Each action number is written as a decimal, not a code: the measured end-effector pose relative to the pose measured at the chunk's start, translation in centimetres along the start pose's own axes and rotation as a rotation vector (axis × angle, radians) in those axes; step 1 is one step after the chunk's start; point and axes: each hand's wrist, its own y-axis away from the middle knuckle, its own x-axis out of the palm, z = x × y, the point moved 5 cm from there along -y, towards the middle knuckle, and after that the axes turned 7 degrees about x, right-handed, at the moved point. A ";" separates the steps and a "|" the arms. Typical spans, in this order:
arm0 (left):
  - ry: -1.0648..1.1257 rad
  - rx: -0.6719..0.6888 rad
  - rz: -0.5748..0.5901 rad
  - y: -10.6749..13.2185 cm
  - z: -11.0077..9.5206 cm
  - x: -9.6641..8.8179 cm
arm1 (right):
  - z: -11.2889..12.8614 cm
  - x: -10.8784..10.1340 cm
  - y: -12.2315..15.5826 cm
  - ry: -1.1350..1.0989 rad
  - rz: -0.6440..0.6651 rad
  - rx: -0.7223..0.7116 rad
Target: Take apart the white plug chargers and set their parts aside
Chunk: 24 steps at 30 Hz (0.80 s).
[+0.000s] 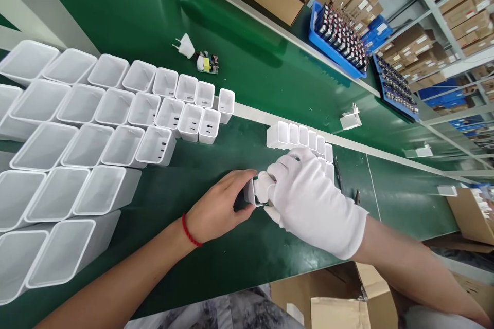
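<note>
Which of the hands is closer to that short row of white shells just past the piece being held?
Right. The gloved right hand lies directly before the short row of white shells, its knuckles overlapping the row's near edge. The bare left hand sits further back, on the held shell's left.

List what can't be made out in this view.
- White shell between both hands: mostly covered by the gloved right hand and the left hand; what goes into it is hidden.
- Shell row behind: near end hidden by the glove.
- Blue tray: its parts are too small to identify.
- Left shells: cut off by the frame edge.
- Circuit board: components too small to tell.
</note>
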 end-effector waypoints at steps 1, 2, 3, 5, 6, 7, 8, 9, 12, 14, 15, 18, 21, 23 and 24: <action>0.002 -0.002 0.005 0.0 0.0 0.0 | 0.0 0.0 0.0 -0.001 0.000 -0.004; 0.006 -0.007 0.010 0.0 0.0 0.1 | 0.1 0.0 -0.1 -0.001 0.002 -0.007; 0.009 -0.012 0.015 0.1 0.1 0.1 | 0.0 0.0 -0.1 0.000 0.005 -0.007; 0.012 -0.018 0.018 0.1 0.1 0.1 | -0.1 0.1 -0.1 -0.006 0.012 -0.006; 0.012 -0.019 0.018 0.1 0.1 0.1 | -0.2 0.1 -0.1 -0.015 0.012 -0.006; 0.013 -0.021 0.018 0.1 0.1 0.1 | -0.3 0.1 -0.1 -0.027 0.010 -0.006; 0.014 -0.022 0.017 0.1 0.1 0.1 | -0.4 0.1 0.0 -0.040 0.010 -0.007; 0.016 -0.023 0.017 0.1 0.1 0.1 | -0.4 0.2 0.0 -0.052 0.012 -0.007; 0.016 -0.024 0.017 0.0 0.0 0.0 | -0.5 0.4 0.1 -0.076 0.028 -0.004; 0.008 -0.023 0.015 0.0 0.0 0.0 | -0.5 0.5 0.0 -0.093 0.026 0.003; 0.005 -0.024 0.016 0.0 0.0 0.0 | -0.5 0.6 0.0 -0.102 0.024 0.006; -0.002 -0.028 0.020 0.1 0.1 0.0 | -0.5 0.8 -0.1 -0.125 0.026 0.007; -0.015 -0.035 0.028 0.2 0.2 0.1 | -0.6 0.8 -0.1 -0.133 0.019 0.005; -0.026 -0.041 0.034 0.3 0.3 0.2 | -0.6 0.8 -0.1 -0.136 0.006 0.004; -0.031 -0.045 0.035 0.3 0.3 0.2 | -0.7 0.8 -0.1 -0.141 0.001 0.005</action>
